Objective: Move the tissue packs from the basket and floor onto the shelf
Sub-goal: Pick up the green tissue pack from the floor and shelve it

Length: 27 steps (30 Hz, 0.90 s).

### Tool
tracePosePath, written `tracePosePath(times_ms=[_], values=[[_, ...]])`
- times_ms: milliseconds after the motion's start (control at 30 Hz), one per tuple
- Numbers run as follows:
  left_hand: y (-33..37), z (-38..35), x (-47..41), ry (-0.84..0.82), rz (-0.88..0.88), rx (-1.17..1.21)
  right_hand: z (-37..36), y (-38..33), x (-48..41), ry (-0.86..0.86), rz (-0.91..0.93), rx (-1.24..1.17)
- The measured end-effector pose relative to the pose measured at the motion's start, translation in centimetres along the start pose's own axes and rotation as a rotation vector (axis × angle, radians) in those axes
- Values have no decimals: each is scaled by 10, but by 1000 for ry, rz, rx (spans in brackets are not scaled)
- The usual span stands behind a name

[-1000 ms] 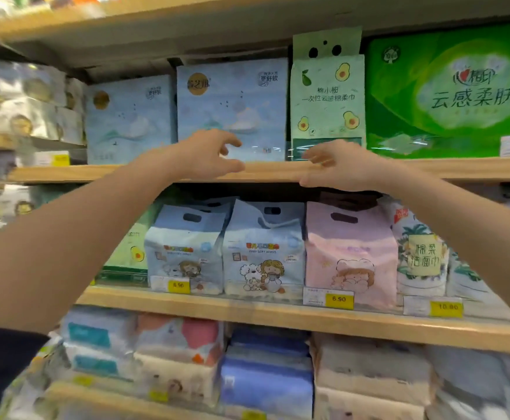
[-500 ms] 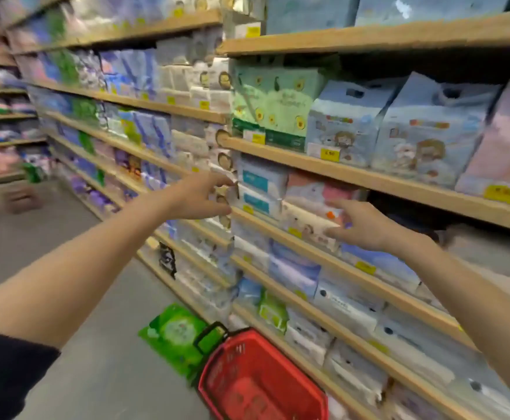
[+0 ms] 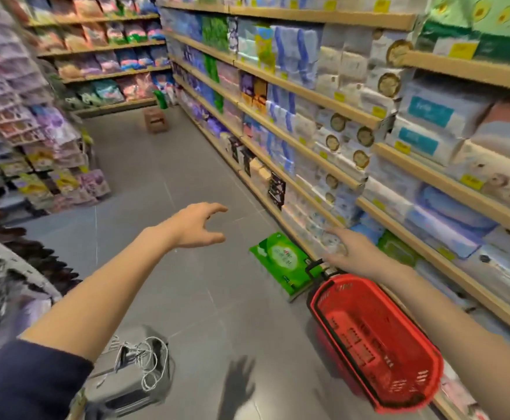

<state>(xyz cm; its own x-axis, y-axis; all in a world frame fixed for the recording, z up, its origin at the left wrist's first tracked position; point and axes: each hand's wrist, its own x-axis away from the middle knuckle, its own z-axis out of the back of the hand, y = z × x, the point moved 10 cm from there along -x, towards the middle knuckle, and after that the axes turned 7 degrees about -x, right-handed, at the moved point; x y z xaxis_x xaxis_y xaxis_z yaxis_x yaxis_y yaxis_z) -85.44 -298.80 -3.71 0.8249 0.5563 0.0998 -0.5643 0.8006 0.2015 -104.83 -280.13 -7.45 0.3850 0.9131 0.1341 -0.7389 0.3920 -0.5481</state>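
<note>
Left hand: fingers spread, holding nothing. Right hand: fingers open, empty.
Green tissue pack: flat on floor, below and between both sets of fingers, touching red basket handle; basket appears empty.
Risk: slick wrapper may slip from a one-handed pinch; basket could tip if bumped.
Setting: grey tiled aisle, wooden shelf rows right of the fingers.
</note>
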Motion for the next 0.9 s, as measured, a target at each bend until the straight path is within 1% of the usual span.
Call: tracePosePath(times_ms=[100, 167, 333, 567, 700, 800, 900], values=[[-73, -2, 11, -23, 39, -11, -40, -32, -40, -6, 17, -18], [-117, 0, 15, -31, 62, -8, -66, -44, -62, -33, -14, -36], [-185, 2, -3, -50, 70, -1, -116, -61, -102, -98, -80, -64], [-213, -32, -70, -113, 8, 38, -144, -62, -167, -138, -123, -71], [-228, -47, -128, -173, -23, 6, -146, -45, -217, -110, -166, -110], [-245, -57, -177, -217, -14, -20, -146, -23, -255, -107, -213, -178], [-256, -71, -215, -304, -4, -20, -141, 3, -284, -72, -291, -286]])
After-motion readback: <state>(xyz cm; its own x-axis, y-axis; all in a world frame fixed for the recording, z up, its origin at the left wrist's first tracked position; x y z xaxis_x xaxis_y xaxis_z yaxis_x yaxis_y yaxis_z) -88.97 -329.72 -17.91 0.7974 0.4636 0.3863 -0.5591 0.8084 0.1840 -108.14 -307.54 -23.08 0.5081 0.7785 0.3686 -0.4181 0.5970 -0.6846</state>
